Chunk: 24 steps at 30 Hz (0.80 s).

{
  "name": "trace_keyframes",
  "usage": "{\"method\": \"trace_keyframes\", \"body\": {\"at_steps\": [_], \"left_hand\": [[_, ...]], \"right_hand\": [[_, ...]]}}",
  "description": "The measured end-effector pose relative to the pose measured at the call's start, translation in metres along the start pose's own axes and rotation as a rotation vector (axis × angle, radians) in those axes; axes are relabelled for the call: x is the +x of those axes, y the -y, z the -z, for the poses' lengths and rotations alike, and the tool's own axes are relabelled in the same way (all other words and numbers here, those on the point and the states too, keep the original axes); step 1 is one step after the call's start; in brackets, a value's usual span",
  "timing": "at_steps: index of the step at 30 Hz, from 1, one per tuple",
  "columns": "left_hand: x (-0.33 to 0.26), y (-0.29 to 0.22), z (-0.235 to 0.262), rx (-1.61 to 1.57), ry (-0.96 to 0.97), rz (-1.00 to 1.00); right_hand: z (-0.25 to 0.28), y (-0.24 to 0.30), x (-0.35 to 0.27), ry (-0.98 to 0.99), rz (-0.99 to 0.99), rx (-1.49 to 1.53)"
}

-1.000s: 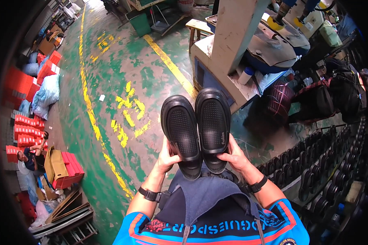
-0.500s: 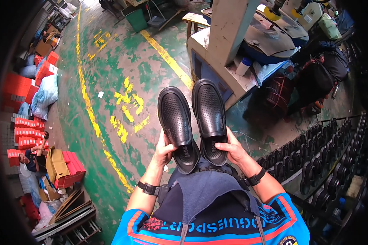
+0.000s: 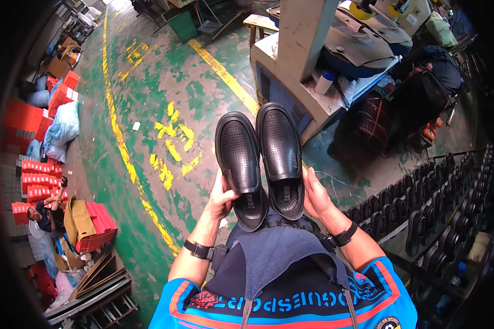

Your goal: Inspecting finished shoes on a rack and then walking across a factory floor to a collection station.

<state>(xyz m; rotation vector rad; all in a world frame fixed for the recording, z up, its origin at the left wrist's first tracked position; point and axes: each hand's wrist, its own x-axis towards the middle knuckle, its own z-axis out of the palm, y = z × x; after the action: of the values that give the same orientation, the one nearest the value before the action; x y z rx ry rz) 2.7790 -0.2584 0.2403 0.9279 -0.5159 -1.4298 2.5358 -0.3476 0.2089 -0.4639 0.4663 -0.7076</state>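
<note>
Head view, looking down. Two black perforated slip-on shoes held up side by side, toes pointing away, touching along their inner edges. Left shoe (image 3: 240, 164) gripped at the heel end by the left hand (image 3: 220, 198) — fingers wrapped round its outer side. Right shoe (image 3: 280, 155) gripped at the heel end by the right hand (image 3: 314, 193), fingers flat along its outer side, thumb not visible. Right shoe sitting slightly farther forward than the left. Dark wristbands on both wrists; blue-and-orange sleeves and a dark apron at the bottom edge.

Below the shoes: green painted floor (image 3: 148, 98), worn, w/ yellow lines and yellow markings. Ahead, to the right: grey machine stand (image 3: 291, 66) w/ a cluttered worktop — a white bottle (image 3: 324, 81) on it. Far right: long rack of black shoe lasts (image 3: 422, 214), curving along the edge. Far left: stacks of red boxes (image 3: 35, 175), pale bags, and another person (image 3: 41, 214) crouched by an open red box.
</note>
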Motion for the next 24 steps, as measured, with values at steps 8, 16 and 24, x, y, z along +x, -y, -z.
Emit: {"method": "trace_keyframes", "body": {"at_steps": [8,16,24], "left_hand": [[0.0,0.009,-0.008,-0.037,0.057,0.008],[0.004,0.01,-0.015,-0.05,0.145,0.012],[0.01,0.014,-0.014,-0.033,0.176,0.021]], "right_hand": [[0.0,-0.002,-0.006,-0.241,0.107,-0.307],[0.007,0.0,-0.02,-0.313,0.191,-0.303],[-0.003,0.005,-0.025,-0.292,0.221,-0.282]]}}
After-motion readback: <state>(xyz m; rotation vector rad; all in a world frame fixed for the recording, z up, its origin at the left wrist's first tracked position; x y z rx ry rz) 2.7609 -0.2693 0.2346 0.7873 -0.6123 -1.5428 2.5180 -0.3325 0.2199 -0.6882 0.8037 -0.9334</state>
